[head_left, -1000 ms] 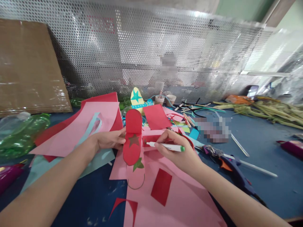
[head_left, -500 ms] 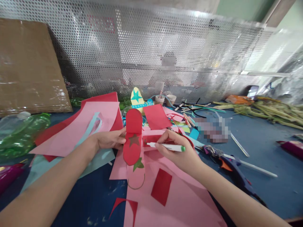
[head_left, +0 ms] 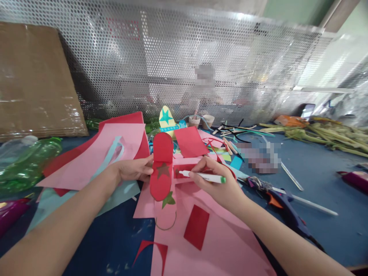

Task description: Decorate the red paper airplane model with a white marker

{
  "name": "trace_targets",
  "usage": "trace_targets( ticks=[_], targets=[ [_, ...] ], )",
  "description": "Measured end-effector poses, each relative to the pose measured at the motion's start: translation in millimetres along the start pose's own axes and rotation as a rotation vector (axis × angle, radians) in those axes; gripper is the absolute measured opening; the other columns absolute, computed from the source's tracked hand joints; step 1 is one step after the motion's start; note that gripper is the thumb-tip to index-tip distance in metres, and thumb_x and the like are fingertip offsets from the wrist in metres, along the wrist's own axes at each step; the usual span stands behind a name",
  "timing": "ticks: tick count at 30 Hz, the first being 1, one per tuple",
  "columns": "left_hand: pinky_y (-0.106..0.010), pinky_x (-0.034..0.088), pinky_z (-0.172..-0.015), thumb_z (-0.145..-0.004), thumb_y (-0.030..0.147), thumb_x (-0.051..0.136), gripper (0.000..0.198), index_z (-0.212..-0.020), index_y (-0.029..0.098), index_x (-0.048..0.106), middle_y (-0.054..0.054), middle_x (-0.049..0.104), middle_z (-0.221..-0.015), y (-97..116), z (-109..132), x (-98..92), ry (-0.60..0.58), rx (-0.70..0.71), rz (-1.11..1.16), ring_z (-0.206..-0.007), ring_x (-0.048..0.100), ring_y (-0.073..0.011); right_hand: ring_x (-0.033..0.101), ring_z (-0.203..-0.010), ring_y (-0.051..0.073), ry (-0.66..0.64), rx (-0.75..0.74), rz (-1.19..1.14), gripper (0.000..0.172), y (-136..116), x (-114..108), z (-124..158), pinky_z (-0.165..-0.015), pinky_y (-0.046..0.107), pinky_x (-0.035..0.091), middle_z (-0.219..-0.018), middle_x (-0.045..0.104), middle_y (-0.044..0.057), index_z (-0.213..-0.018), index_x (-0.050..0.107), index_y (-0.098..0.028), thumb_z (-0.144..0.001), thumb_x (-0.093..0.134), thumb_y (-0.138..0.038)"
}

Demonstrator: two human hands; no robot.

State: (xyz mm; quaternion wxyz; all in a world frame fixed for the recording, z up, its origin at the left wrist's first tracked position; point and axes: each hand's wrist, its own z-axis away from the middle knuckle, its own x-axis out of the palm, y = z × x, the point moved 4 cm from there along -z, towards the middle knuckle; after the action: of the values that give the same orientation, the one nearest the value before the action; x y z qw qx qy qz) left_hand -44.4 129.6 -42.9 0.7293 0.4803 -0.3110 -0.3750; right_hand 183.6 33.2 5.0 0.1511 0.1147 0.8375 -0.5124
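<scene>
My right hand grips a white marker with a green end. The marker's tip touches a red paper strip lying on pink paper, where a small dark mark shows. My left hand has its fingers closed at the left edge of a red paper cutout with rounded ends, folded across its middle. A brownish-green star is drawn on the cutout's lower half. Below it, a green star and a curved line mark the large pink sheet.
A red rectangle and a red scrap lie in front. Pink sheets and a green bottle are at left. A blue glue gun rests at right. Behind stand a yellow paper piece and small cups.
The dark mark at the marker's tip looks slightly larger, and my right hand has shifted very slightly right. My left hand and the red cutout stay put.
</scene>
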Motion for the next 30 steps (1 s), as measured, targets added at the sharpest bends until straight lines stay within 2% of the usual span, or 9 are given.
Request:
trace_targets(
  ticks=[5,9,14,19,30],
  targets=[
    [-0.027,0.048,-0.076,-0.068,0.046,0.076,0.09,-0.14,0.029,0.025,-0.006,0.054,-0.127,-0.8,-0.4,-0.2,-0.027,0.038,0.003,-0.11,0.055,-0.0248,0.048,-0.063,0.011,-0.008,-0.009,-0.011,0.014,1.1,0.6,0.1,-0.058,0.024,0.038,-0.069,0.055,-0.002,-0.073,0.053,-0.02,-0.082,0.061,-0.027],
    [-0.029,0.048,-0.078,-0.069,0.044,0.076,0.09,-0.141,0.029,0.025,-0.006,0.054,-0.128,-0.3,-0.3,0.3,-0.031,0.047,0.015,-0.109,0.056,-0.0238,0.048,-0.064,0.011,-0.011,-0.002,-0.019,0.014,0.8,0.8,-0.1,-0.058,0.023,0.038,-0.069,0.056,-0.002,-0.073,0.053,-0.02,-0.083,0.06,-0.027],
    [-0.029,0.048,-0.078,-0.068,0.045,0.076,0.089,-0.14,0.029,0.027,-0.008,0.054,-0.13,0.6,0.5,0.5,-0.013,0.033,-0.001,-0.111,0.055,-0.0265,0.047,-0.062,0.011,0.015,-0.002,-0.017,0.015,-0.6,0.0,-0.4,-0.057,0.024,0.037,-0.067,0.054,-0.002,-0.072,0.053,-0.02,-0.082,0.06,-0.027],
    [-0.03,0.048,-0.079,-0.066,0.047,0.077,0.099,-0.145,0.033,0.02,-0.008,0.053,-0.131,2.6,1.3,3.4,0.001,0.023,-0.021,-0.113,0.054,-0.0274,0.046,-0.061,0.011,0.004,0.006,-0.022,0.014,-2.7,1.1,-1.0,-0.056,0.024,0.037,-0.066,0.054,-0.002,-0.071,0.054,-0.02,-0.082,0.06,-0.026],
    [-0.03,0.048,-0.081,-0.058,0.051,0.081,0.098,-0.141,0.035,0.032,-0.005,0.061,-0.121,4.5,1.5,6.1,0.052,0.008,-0.005,-0.102,0.06,-0.0232,0.048,-0.063,0.012,0.005,0.002,0.0,0.012,-2.5,0.3,-2.0,-0.059,0.024,0.038,-0.069,0.056,-0.001,-0.073,0.054,-0.02,-0.082,0.059,-0.026]
  ],
)
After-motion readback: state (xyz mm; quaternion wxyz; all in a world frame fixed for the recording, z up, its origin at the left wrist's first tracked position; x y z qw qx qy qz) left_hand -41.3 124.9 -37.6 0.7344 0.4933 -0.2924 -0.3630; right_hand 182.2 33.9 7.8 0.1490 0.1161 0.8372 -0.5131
